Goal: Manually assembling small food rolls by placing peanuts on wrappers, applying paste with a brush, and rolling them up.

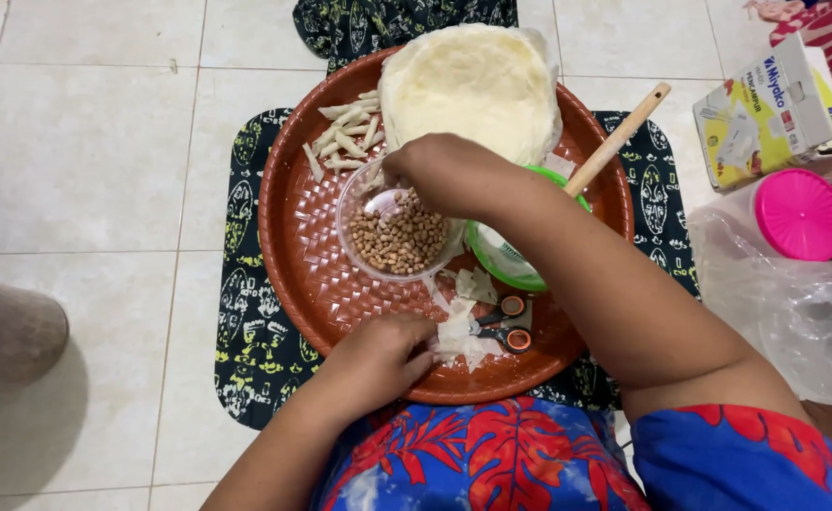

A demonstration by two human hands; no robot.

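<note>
A round brown woven tray lies on a dark patterned cloth. In its middle stands a clear bowl of peanuts. My right hand reaches into the bowl's far rim, fingers bunched over the nuts. My left hand rests at the tray's near edge, fingers on a small white wrapper piece. A stack of pale round wrappers sits at the tray's far side, with several rolled pieces to its left.
Orange-handled scissors lie by the wrapper scraps. A green bowl with a wooden-handled tool sits under my right forearm. Right of the tray stand a cardboard box, a pink-lidded container and clear plastic bags.
</note>
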